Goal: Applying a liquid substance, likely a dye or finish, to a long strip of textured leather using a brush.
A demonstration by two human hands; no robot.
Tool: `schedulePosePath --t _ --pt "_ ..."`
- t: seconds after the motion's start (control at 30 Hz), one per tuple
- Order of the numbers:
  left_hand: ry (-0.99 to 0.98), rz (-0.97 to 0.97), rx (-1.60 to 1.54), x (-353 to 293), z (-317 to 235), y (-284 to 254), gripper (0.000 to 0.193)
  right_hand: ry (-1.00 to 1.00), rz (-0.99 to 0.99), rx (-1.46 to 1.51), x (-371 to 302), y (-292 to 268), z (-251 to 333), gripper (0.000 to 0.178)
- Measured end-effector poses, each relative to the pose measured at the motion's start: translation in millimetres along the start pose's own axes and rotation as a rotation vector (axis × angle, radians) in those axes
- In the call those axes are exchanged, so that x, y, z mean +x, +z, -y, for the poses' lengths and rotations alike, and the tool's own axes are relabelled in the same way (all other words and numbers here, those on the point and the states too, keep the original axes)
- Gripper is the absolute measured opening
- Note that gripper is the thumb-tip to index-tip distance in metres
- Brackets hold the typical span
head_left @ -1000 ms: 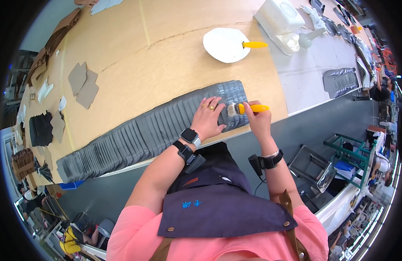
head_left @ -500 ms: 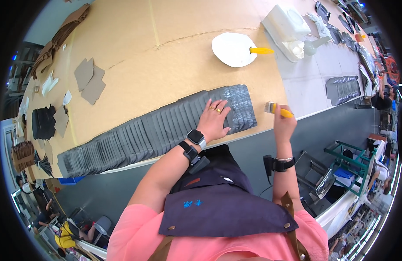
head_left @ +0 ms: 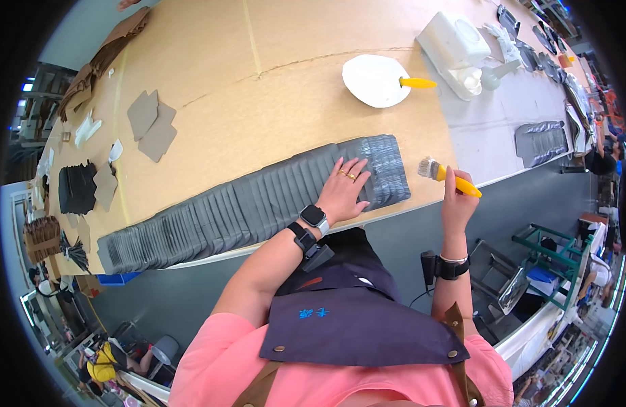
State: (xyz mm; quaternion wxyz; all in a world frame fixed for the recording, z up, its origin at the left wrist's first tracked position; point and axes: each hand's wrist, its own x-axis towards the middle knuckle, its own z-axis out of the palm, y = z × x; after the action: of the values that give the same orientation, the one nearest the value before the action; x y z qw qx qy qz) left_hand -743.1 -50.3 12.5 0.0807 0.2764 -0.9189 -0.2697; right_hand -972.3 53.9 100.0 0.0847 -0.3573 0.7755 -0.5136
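Lying well to the left of your left hand (head_left: 343,191) are one brown stack (head_left: 41,237), one black stack (head_left: 77,188) and three larger flat grey-brown pieces (head_left: 157,139), two overlapping and one beside the black stack. One long row of overlapping grey pieces (head_left: 238,203), too close-set to count, slants up to your left hand, which rests open on it, palm down, fingers spread. Just right of those fingers the row's end looks shiny and streaked. Your right hand (head_left: 460,193), just beyond that end, is closed around the yellow handle of one brush (head_left: 441,174), its pale bristles apart from the row. One grey bundle (head_left: 541,144) lies farther right of that hand.

Above and between your hands sits one white bowl (head_left: 367,78), one yellow handle (head_left: 419,83) sticking out over its right rim; its other contents are unclear. Above your right hand stands one white jug (head_left: 455,37), contents hidden.

Tan covering (head_left: 272,122) lies under the row and bowl; a grey tabletop (head_left: 489,136) shows above and right of your right hand. Grey floor (head_left: 374,251) spreads below both hands, with a green frame (head_left: 560,261) right of your right forearm.
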Motion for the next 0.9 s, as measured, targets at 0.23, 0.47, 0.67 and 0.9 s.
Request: schedulePosePath --t 0.23,0.47,0.67,0.9 --pt "0.053 -0.099 -0.091 -3.0 2.2 1.6 0.067 -0.017 -0.023 -0.012 6.6 -6.0 2.0 0.016" --pt "0.034 -0.2 -0.224 -2.2 4.8 5.3 0.05 -0.027 -0.022 -0.031 5.6 -9.5 4.8 0.014" --pt "-0.103 -0.267 -0.288 0.9 8.9 8.3 0.053 -0.047 -0.014 -0.023 4.8 -10.6 4.6 0.014" --pt "-0.164 -0.299 -0.254 0.2 11.2 7.5 0.053 -0.035 -0.016 -0.02 3.0 -9.6 7.7 0.014"
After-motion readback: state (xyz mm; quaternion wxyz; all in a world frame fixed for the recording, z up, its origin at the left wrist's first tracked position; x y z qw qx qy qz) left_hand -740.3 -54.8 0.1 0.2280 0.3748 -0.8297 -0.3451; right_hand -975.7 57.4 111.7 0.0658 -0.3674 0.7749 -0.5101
